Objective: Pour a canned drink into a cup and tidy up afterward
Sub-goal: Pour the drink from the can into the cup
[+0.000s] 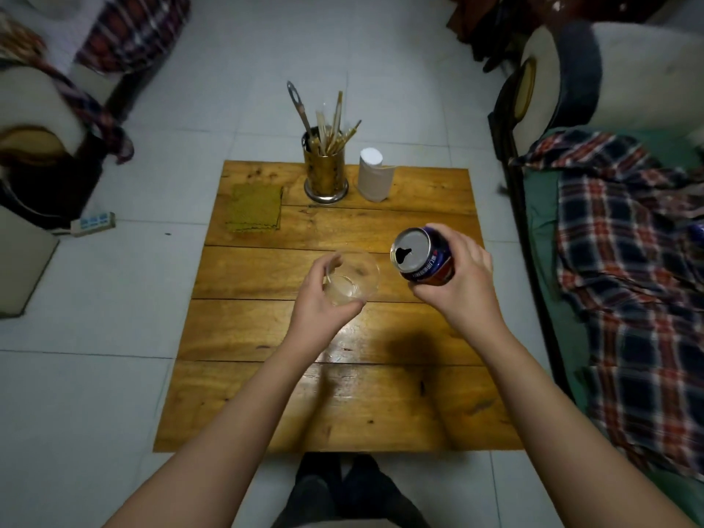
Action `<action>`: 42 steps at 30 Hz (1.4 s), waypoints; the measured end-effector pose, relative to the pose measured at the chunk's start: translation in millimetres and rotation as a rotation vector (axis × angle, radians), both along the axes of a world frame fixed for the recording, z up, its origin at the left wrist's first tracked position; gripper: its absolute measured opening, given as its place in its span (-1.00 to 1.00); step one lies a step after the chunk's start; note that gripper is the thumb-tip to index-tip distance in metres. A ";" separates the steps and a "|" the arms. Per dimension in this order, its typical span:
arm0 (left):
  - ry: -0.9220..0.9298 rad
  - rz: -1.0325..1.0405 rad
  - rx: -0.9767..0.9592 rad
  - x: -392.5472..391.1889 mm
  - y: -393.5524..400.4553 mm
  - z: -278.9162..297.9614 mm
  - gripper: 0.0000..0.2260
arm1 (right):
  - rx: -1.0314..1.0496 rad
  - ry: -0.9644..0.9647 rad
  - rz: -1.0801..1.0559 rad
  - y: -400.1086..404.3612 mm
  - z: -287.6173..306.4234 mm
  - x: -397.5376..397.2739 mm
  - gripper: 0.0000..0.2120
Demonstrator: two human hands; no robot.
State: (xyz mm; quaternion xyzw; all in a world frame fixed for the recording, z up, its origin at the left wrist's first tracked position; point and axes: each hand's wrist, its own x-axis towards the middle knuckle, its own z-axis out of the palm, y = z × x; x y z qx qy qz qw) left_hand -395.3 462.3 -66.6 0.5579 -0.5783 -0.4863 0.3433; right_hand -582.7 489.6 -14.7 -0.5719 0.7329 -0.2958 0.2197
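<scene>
Pale floor tiles surround a low wooden table [266,329], flanked by seats draped in plaid cloth, as a person prepares to pour a canned drink. At the table's centre the left hand [324,302] wraps around a clear cup [354,278], fingers closed on its near and left wall; whether the cup rests on the wood or is lifted just off it cannot be told. At three o'clock from the cup, near but apart from it, the right hand [457,276] is clamped on a blue and red can [424,259], held above the table and tipped so its top faces the cup. The tab opening is a dark hole, so the can appears already opened. No stream shows, and the cup looks empty or nearly so, though the clear plastic makes that hard to judge.

Toward twelve o'clock, along the far edge, stand a brass utensil holder [325,177] bristling with chopsticks and a roll of tissue paper [375,177] just beside it; a folded green cloth [256,209] lies at about eleven o'clock.

By this view, opening is done and pouring is about to begin. Filling the cup, setting the can down and tidying all seem to remain.
</scene>
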 end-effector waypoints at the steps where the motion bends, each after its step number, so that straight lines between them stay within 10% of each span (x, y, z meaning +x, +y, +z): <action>1: -0.014 -0.012 -0.008 -0.3 2.1 4.8 -0.41 | 0.000 0.011 -0.001 2.5 4.4 0.9 -0.30; 42: -0.120 -0.099 -0.037 -8.8 23.6 20.9 -0.36 | -0.100 0.496 0.026 21.0 53.6 2.0 -0.28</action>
